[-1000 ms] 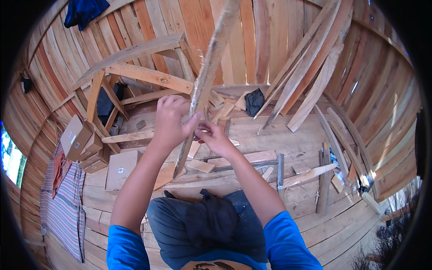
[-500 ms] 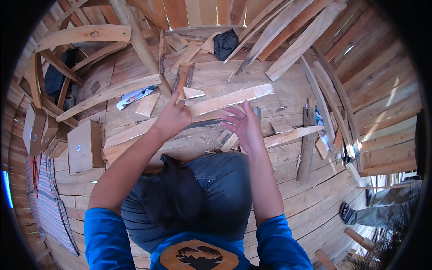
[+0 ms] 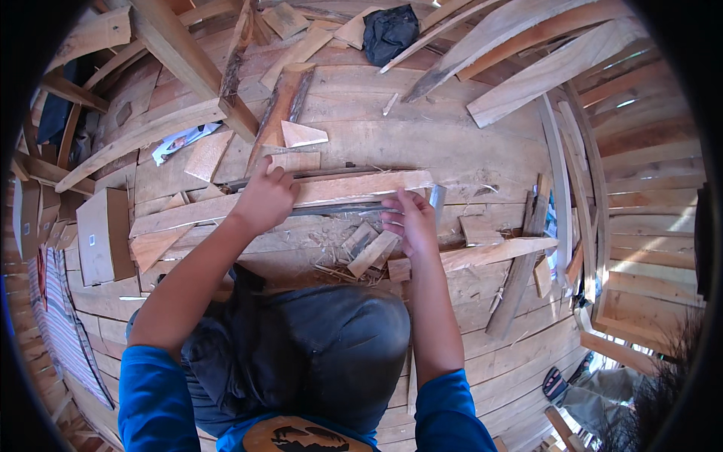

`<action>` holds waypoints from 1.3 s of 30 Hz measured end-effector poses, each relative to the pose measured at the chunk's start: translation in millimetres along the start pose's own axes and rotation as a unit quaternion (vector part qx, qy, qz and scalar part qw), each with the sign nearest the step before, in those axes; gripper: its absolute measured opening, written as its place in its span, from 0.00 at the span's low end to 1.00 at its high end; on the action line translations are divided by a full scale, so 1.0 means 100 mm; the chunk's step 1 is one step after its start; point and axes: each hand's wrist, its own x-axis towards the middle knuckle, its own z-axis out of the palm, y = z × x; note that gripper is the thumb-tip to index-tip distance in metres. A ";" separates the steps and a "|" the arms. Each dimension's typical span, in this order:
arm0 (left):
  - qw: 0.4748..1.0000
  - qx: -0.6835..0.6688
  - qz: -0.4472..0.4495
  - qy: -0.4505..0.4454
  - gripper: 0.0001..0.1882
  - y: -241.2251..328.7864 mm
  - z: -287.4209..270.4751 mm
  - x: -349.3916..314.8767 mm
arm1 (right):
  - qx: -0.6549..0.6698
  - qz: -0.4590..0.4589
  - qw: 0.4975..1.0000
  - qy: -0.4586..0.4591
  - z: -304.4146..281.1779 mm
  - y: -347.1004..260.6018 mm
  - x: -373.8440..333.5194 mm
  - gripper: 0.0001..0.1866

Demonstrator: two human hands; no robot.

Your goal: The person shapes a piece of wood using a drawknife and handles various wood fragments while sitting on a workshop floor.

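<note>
A long pale wooden plank (image 3: 354,188) lies crosswise in front of me, its right end rough and whitish. My left hand (image 3: 263,200) is closed over its middle, index finger stretched along the far side. At the right end, my right hand (image 3: 410,222) pinches the near edge, thumb on top and fingers curled below. Beneath and along the plank runs a dark bar (image 3: 339,209), mostly hidden, with a shiny grey piece (image 3: 437,197) by its right end. A short wood block (image 3: 297,160) sits just beyond the plank.
Offcuts (image 3: 373,252) and shavings litter the floor near my knees. A bark-edged board (image 3: 286,105) lies ahead, with a black bag (image 3: 390,34) farther off. Boards lean at the far right. Cardboard boxes (image 3: 105,237) stand left; another person's sandalled foot (image 3: 555,384) is at lower right.
The plank's right end has come down and nearer, so it lies more level. My right hand has gone from spread fingers to a grip at that end. The view has shifted.
</note>
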 end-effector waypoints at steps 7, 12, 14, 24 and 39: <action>0.988 -0.133 -0.070 0.013 0.32 0.12 0.10 0.05 | -0.016 0.029 0.999 -0.003 0.00 -0.11 0.07 0.13; 0.989 -0.122 -0.042 0.077 0.34 0.20 0.33 0.08 | -0.096 0.009 0.995 0.005 -0.08 0.02 0.20 0.14; 0.991 -0.119 -0.016 0.066 0.34 0.17 0.38 0.10 | -0.147 -0.042 0.988 0.006 -0.14 0.11 0.23 0.13; 0.987 -0.148 0.055 0.003 0.46 -0.13 0.35 0.27 | -0.569 -0.431 0.695 0.084 -0.01 0.07 0.02 0.10; 0.954 -0.223 -0.177 -0.095 0.45 0.31 0.23 0.37 | -0.629 -0.439 0.639 0.059 -0.05 0.10 -0.04 0.21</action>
